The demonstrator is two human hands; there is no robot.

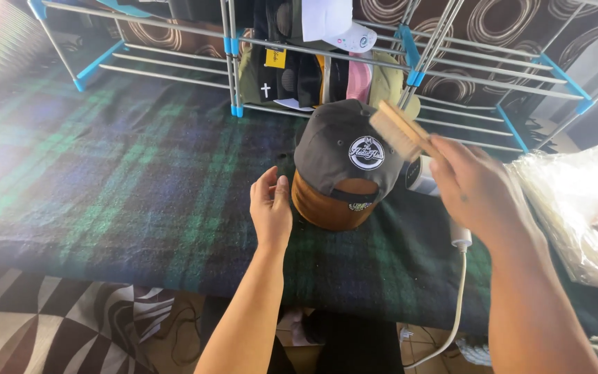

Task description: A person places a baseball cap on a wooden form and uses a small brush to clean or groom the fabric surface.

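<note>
Gripping a wooden brush [397, 129] by one end, the right hand [475, 187] is held raised, with the brush angled up and away from its fingers and reaching the top right of a dark grey cap [340, 149]. Whether the bristles actually touch the fabric cannot be told. The cap is seen just ahead of both hands, between them, its round white patch [367, 153] turned toward the right hand and its tan brim [327, 208] lying nearest the wrists. The left hand [271, 208] is held loose and unclenched, fingers slightly curled, grasping nothing; it is placed just beside the left edge of the brim, and contact cannot be confirmed. Beneath both hands a dark green and blue plaid cloth [119, 187] is spread. Under the right wrist a white cord [459, 291] is seen running down over the near edge of the cloth. Beyond the cap, a metal rack with blue joints [233, 69] is filled with more caps [313, 62]. To the right of the right forearm, clear plastic bags [576, 208] are piled.
</note>
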